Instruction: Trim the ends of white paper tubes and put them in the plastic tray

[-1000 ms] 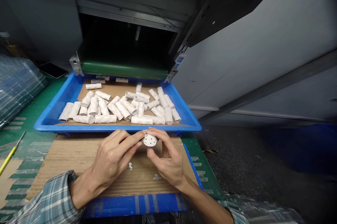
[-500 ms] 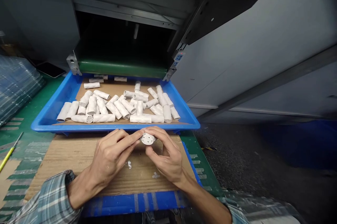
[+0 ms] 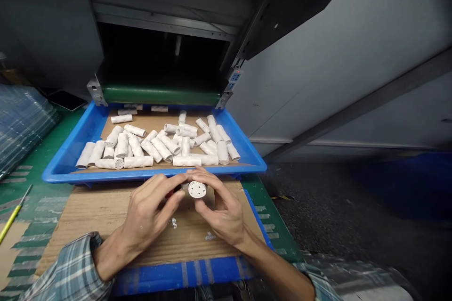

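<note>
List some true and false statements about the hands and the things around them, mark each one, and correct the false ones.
1. The right hand holds a white tube with its dotted end facing the camera. True.
2. The tray of tubes is green. False: the tray is blue.
3. A red item, mostly hidden, shows in the left hand. True.
4. The yellow-handled tool is right of the brown sheet beneath the hands. False: the tool lies left of that sheet.
</note>
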